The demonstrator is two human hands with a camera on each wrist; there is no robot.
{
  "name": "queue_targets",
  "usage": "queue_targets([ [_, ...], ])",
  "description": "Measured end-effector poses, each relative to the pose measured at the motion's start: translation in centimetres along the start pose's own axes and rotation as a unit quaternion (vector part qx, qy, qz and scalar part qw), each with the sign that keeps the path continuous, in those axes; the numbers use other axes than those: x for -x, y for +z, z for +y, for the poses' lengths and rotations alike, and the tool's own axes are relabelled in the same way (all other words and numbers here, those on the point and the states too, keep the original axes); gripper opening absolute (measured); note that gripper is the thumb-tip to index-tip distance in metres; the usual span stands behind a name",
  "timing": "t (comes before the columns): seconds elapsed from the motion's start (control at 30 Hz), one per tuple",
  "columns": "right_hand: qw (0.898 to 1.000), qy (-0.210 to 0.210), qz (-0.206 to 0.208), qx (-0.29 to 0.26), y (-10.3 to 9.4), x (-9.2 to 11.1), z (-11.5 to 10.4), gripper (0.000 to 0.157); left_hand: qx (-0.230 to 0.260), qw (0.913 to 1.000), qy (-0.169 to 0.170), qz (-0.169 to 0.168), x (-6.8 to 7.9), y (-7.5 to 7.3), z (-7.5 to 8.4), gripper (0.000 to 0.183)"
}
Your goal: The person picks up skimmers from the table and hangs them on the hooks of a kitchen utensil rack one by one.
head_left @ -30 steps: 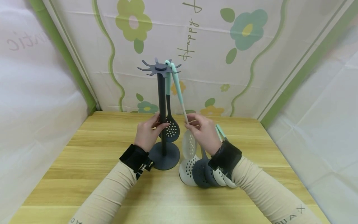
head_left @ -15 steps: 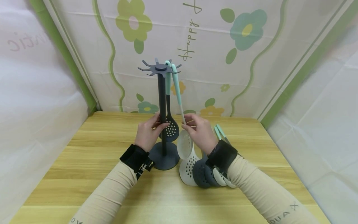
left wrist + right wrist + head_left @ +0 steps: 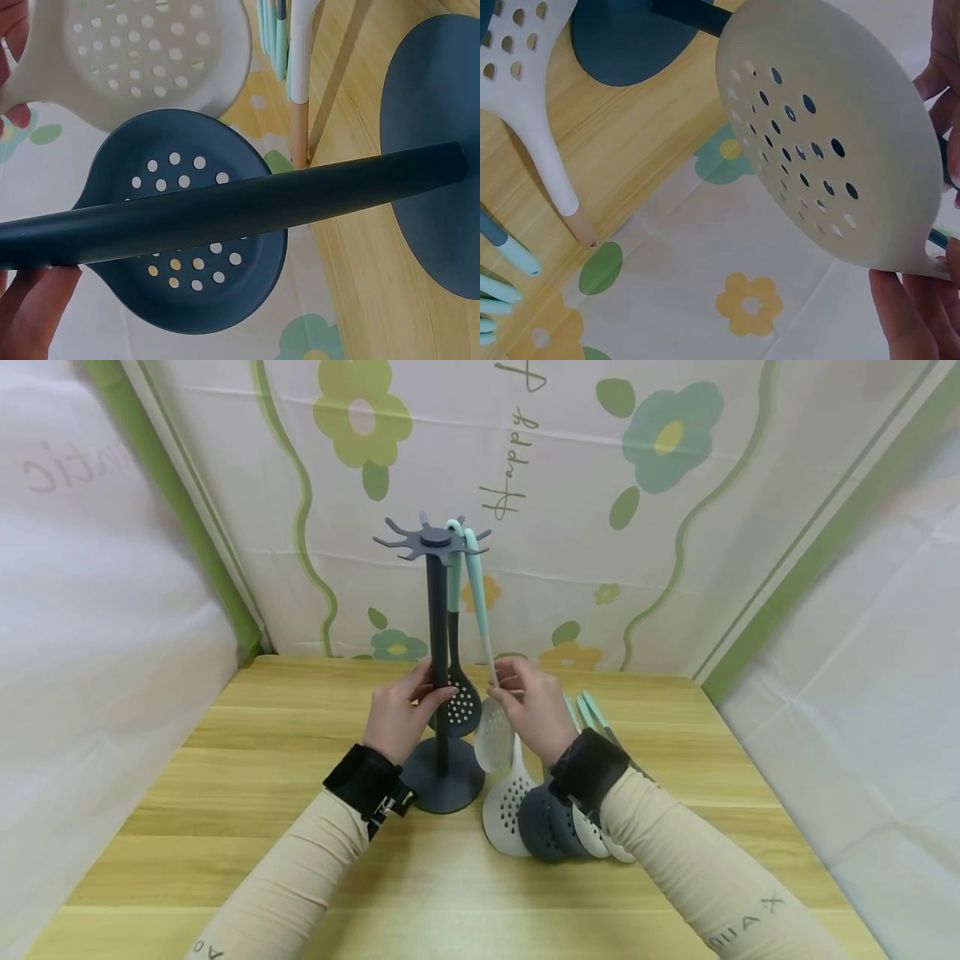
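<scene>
My left hand grips the dark post of a utensil stand, thumb across its front. A dark skimmer with a turquoise handle hangs by its hooked end from the stand's top, behind the post. To the right of it, my right hand pinches the neck of a white skimmer. This skimmer's turquoise hook is at an arm of the stand's top rack; whether it bears weight there I cannot tell. In the right wrist view, the white skimmer's perforated bowl hangs above the table.
The stand's round base stands on a wooden table. At its right lie a white slotted turner and several overlapping dark and white utensils, some with turquoise handles. A flowered cloth forms the back wall.
My right hand has moved slightly left and up, bringing the white skimmer's bowl nearer the post and turning it. My left hand stays on the post. The head view has shifted slightly.
</scene>
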State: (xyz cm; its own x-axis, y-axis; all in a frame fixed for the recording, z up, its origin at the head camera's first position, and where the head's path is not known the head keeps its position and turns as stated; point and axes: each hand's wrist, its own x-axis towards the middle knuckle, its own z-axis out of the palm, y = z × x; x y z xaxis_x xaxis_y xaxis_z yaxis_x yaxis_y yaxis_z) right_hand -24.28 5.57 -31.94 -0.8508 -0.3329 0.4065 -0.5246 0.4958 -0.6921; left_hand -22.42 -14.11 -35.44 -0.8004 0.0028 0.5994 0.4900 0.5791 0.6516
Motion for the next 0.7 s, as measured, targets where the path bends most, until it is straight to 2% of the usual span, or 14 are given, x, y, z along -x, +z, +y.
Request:
queue_targets([
  [0.7, 1.0, 0.006, 0.004, 0.003, 1.2, -0.9, 0.5, 0.027, 0.01, 0.9999, 0.002, 0.002, 0.0, 0.0, 0.1, 0.036],
])
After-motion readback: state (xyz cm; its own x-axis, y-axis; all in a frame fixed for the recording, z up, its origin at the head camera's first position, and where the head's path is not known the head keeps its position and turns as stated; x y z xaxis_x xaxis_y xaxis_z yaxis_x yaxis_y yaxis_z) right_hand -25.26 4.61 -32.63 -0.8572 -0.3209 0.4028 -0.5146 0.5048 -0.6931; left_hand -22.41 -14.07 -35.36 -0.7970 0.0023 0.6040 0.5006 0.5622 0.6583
